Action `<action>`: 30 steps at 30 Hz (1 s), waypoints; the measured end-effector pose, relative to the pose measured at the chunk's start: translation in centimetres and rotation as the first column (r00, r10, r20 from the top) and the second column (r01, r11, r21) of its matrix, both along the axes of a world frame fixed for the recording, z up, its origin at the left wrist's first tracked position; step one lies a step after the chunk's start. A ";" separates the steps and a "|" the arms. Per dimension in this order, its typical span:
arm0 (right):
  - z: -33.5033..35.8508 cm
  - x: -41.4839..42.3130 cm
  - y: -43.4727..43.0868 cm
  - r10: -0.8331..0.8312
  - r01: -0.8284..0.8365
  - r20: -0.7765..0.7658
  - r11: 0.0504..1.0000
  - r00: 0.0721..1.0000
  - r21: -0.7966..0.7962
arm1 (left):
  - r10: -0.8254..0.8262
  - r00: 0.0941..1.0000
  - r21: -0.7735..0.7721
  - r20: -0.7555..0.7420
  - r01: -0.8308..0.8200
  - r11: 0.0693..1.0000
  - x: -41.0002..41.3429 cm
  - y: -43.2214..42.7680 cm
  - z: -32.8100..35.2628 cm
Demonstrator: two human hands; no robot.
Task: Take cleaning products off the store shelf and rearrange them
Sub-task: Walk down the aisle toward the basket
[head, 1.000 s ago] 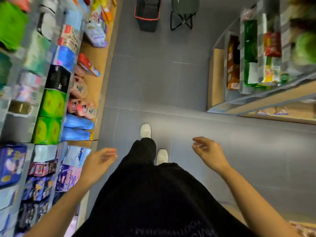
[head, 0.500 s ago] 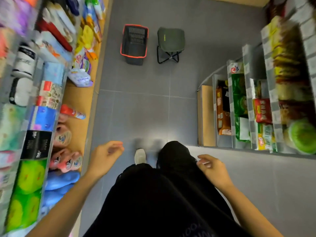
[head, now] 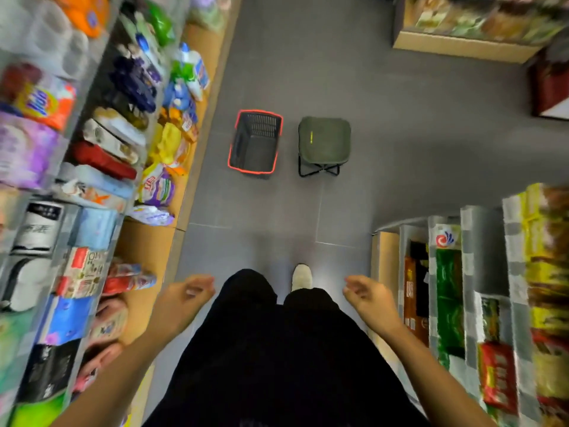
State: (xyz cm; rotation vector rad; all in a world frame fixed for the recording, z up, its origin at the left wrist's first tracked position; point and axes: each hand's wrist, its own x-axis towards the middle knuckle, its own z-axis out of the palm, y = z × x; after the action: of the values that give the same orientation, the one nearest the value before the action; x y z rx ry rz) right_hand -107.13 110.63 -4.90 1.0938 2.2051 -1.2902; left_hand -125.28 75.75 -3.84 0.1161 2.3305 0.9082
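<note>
My left hand point(head: 181, 298) and right hand point(head: 368, 298) hang loosely curled, holding nothing. Cleaning products point(head: 181, 87) sit shelved ahead-left; the basket point(head: 255, 143) ahead could trip me.

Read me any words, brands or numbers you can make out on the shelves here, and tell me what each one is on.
"Vid", uncertain: orange detergent pack, left shelf.
"OH", partial: red-and-white box, left shelf.
Black-and-white pack, purple-and-white bag, red snack packet: print too blurred.
</note>
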 end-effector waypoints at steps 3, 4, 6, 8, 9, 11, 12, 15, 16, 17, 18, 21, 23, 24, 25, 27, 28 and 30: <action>0.8 -8.0 3.6 0.097 -0.096 -0.029 0.995 0.995 0.016 | 0.097 0.995 0.001 0.015 -0.097 0.995 -3.9 1.7 0.7; 0.9 -10.8 4.7 0.125 -0.125 -0.040 0.992 0.991 0.018 | 0.119 0.993 0.004 0.020 -0.119 0.993 -5.2 2.5 0.7; 1.1 -16.2 6.6 0.184 -0.183 -0.061 0.983 0.981 0.023 | 0.167 0.985 0.014 0.041 -0.168 0.986 -8.0 4.1 0.2; 1.0 -21.3 8.2 0.229 -0.229 -0.064 0.973 0.971 0.013 | 0.199 0.978 0.026 0.068 -0.201 0.979 -11.4 5.8 -0.9; 1.0 -23.9 9.0 0.243 -0.243 -0.057 0.970 0.968 0.007 | 0.215 0.973 0.035 0.086 -0.218 0.975 -13.2 6.8 -1.5; 0.9 -28.5 10.6 0.265 -0.266 -0.032 0.964 0.964 0.003 | 0.227 0.969 0.051 0.094 -0.233 0.971 -17.3 8.9 -2.6; 0.9 -30.7 11.4 0.278 -0.278 -0.012 0.961 0.960 0.005 | 0.236 0.967 0.058 0.098 -0.242 0.968 -19.6 10.0 -3.2; 1.4 -37.1 13.8 0.299 -0.300 0.055 0.954 0.953 0.011 | 0.270 0.956 0.111 0.118 -0.283 0.953 -26.9 13.4 -4.2; 1.8 -39.1 14.7 0.310 -0.312 0.076 0.950 0.948 0.022 | 0.271 0.955 0.134 0.120 -0.286 0.949 -29.5 14.7 -4.3; 2.2 -41.2 15.7 0.321 -0.325 0.093 0.945 0.943 0.038 | 0.270 0.955 0.159 0.124 -0.288 0.944 -32.0 16.2 -4.4; 2.7 -43.3 16.7 0.329 -0.336 0.101 0.940 0.939 0.055 | 0.267 0.956 0.176 0.124 -0.286 0.942 -34.6 17.6 -4.3; 4.4 -48.9 19.3 0.357 -0.366 0.092 0.925 0.929 0.106 | 0.275 0.956 0.236 0.106 -0.292 0.927 -41.5 22.0 -3.9; 5.4 -52.5 21.2 0.364 -0.371 0.078 0.919 0.928 0.131 | 0.272 0.957 0.269 0.100 -0.289 0.919 -45.6 24.8 -3.8; 5.8 -54.3 22.2 0.365 -0.372 0.069 0.918 0.928 0.139 | 0.268 0.959 0.277 0.095 -0.284 0.918 -47.4 26.1 -3.8; 6.1 -56.0 23.3 0.369 -0.375 0.062 0.916 0.927 0.142 | 0.266 0.959 0.283 0.091 -0.282 0.917 -49.2 27.2 -3.8; 6.3 -59.6 25.6 0.392 -0.397 0.060 0.908 0.918 0.137 | 0.276 0.956 0.293 0.103 -0.294 0.910 -52.2 29.2 -4.2; 6.3 -61.6 26.8 0.419 -0.424 0.066 0.896 0.906 0.130 | 0.281 0.954 0.290 0.107 -0.300 0.909 -53.5 30.0 -4.4; 5.7 -65.8 29.3 0.487 -0.495 0.087 0.862 0.869 0.111 | 0.287 0.950 0.267 0.120 -0.310 0.913 -55.6 31.6 -5.3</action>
State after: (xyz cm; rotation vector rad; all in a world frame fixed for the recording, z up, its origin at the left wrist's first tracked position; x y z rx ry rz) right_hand -172.97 139.91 0.82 0.5325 2.3405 -0.8897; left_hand -180.90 107.36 -9.09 -0.1624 2.1668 1.3726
